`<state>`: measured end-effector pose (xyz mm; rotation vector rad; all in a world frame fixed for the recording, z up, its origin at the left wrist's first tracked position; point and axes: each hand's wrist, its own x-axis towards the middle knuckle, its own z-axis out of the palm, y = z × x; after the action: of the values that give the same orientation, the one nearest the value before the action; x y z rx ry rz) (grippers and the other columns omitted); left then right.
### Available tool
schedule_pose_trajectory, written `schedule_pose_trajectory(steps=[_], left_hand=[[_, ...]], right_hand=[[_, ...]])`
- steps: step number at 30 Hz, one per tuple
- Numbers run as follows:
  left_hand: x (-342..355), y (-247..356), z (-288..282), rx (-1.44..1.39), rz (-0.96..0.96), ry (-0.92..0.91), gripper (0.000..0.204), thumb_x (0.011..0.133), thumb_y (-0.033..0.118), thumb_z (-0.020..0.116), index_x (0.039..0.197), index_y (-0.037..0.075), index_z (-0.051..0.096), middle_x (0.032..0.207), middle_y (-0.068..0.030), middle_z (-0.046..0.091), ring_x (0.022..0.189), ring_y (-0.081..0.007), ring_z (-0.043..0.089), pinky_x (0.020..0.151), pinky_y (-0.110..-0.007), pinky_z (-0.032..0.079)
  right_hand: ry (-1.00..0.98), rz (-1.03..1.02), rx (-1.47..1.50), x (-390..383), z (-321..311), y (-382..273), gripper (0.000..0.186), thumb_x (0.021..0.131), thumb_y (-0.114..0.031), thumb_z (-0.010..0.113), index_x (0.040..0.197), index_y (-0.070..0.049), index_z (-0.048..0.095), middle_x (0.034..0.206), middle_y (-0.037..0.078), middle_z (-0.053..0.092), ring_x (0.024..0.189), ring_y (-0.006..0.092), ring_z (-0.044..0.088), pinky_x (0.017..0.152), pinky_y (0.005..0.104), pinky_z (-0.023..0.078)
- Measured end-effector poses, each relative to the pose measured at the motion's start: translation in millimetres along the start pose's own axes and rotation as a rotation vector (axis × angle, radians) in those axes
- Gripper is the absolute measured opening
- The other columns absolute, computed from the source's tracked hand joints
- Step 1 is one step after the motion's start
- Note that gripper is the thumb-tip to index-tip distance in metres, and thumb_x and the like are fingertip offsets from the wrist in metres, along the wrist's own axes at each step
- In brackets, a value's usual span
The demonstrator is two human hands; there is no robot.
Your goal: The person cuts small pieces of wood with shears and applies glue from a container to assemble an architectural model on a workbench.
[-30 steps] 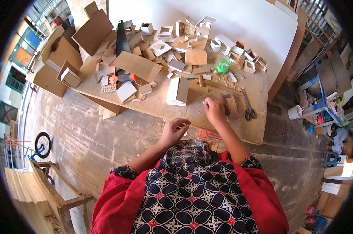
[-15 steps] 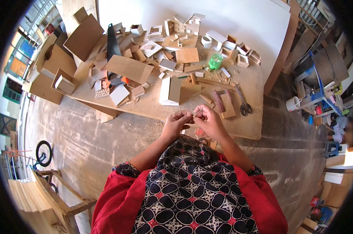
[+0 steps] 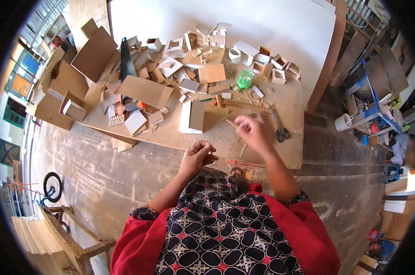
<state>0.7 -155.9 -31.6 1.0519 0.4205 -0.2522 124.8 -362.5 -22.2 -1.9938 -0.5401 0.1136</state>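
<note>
While scissors [image 3: 279, 126] lie close, the right hand [image 3: 253, 131] hovers

Blur hides whether it grips anything above the workbench [image 3: 290, 154]. The left hand [image 3: 197, 156], by the front edge, has thumb and fingertips drawn together; I cannot tell whether they pinch a sliver. A white-and-brown model box [image 3: 196, 118] stands just beyond; a forearm brushing it could topple it, and a rightward swing could knock the scissors.

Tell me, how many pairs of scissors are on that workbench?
1: the dark scissors lie toward the right end of the workbench, right of the person's right hand. Others may be hidden under the wood pieces.
</note>
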Motion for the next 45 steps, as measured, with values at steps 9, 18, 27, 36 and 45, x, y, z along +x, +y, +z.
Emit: schedule_pose_trajectory(steps=[9,18,27,36,45], left_hand=[[-27.5,6.4,4.8,-0.006,0.100,0.087,0.008,0.095,0.016,0.056,0.098,0.009,0.058,0.093,-0.0030,0.064,0.084,-0.0173,0.068,0.071,-0.026,0.055],[-46.8,10.5,9.7,-0.152,0.188,0.206,0.012,0.094,0.016,0.058,0.099,0.006,0.061,0.093,-0.0043,0.064,0.088,-0.0189,0.067,0.074,-0.028,0.054],[-50.9,17.5,18.9,-0.148,0.399,0.319,0.010,0.088,0.009,0.064,0.095,0.001,0.065,0.088,-0.0077,0.066,0.075,-0.0170,0.064,0.070,-0.029,0.052],[-71.1,47.1,41.4,0.141,0.817,0.224,0.004,0.084,0.002,0.067,0.087,0.000,0.065,0.089,-0.0089,0.062,0.083,-0.0188,0.061,0.073,-0.029,0.050],[-95.8,66.3,44.6,0.558,1.143,0.153,0.016,0.074,-0.002,0.074,0.087,0.008,0.072,0.097,-0.0073,0.055,0.091,-0.0211,0.057,0.080,-0.033,0.049]], right_hand=[[0.210,-0.021,-0.658,150.3,-39.0,32.2,0.025,0.082,-0.028,0.065,0.101,-0.012,0.069,0.092,0.015,0.066,0.090,0.0314,0.064,0.076,0.0426,0.051],[0.022,0.023,-0.643,189.9,-55.4,40.8,0.021,0.078,-0.030,0.068,0.090,-0.013,0.074,0.088,0.013,0.069,0.082,0.0312,0.066,0.073,0.0401,0.052],[0.388,-0.299,-0.203,134.5,-72.8,-0.5,0.021,0.088,-0.021,0.063,0.097,-0.003,0.068,0.079,0.008,0.069,0.065,0.0173,0.063,0.057,0.0311,0.048],[-0.065,-0.060,0.809,-7.6,-50.1,-85.0,0.017,0.091,-0.012,0.058,0.102,-0.002,0.067,0.086,0.005,0.067,0.058,0.0045,0.052,0.050,0.0184,0.042],[-0.178,0.067,0.898,-39.5,-36.3,-114.9,0.018,0.091,-0.011,0.055,0.101,-0.001,0.066,0.076,0.002,0.064,0.055,0.0035,0.050,0.057,0.0170,0.042]])
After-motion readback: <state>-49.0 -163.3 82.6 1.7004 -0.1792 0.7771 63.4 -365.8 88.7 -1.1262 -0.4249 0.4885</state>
